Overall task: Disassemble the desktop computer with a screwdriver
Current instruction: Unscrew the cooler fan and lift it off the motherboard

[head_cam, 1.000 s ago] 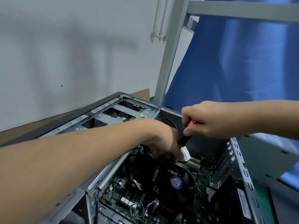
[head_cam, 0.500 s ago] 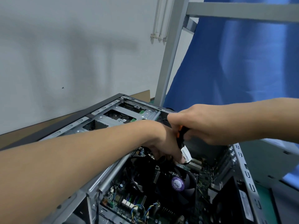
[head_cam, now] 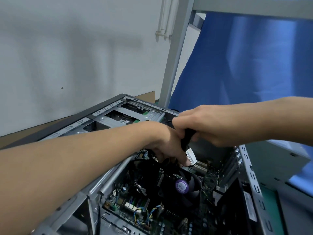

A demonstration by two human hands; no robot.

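Note:
The open desktop computer case (head_cam: 250,175) lies on its side, with its motherboard (head_cam: 135,206) and black CPU fan (head_cam: 182,185) exposed. My right hand (head_cam: 211,126) grips the black handle of the screwdriver (head_cam: 187,138), which points down into the case; its tip is hidden behind my left hand. My left hand (head_cam: 167,143) reaches across into the case. Its fingers curl down around the black cables (head_cam: 166,161), right beside a white cable label (head_cam: 191,156).
A grey metal post (head_cam: 174,53) and a blue curtain (head_cam: 245,65) stand behind the case. A grey panel (head_cam: 271,163) lies to the right on a green mat (head_cam: 269,200). The drive cage (head_cam: 118,119) occupies the far end of the case.
My right hand has slid left and down along the screwdriver until it meets my left hand, covering the orange part of the handle. My left hand stays among the cables.

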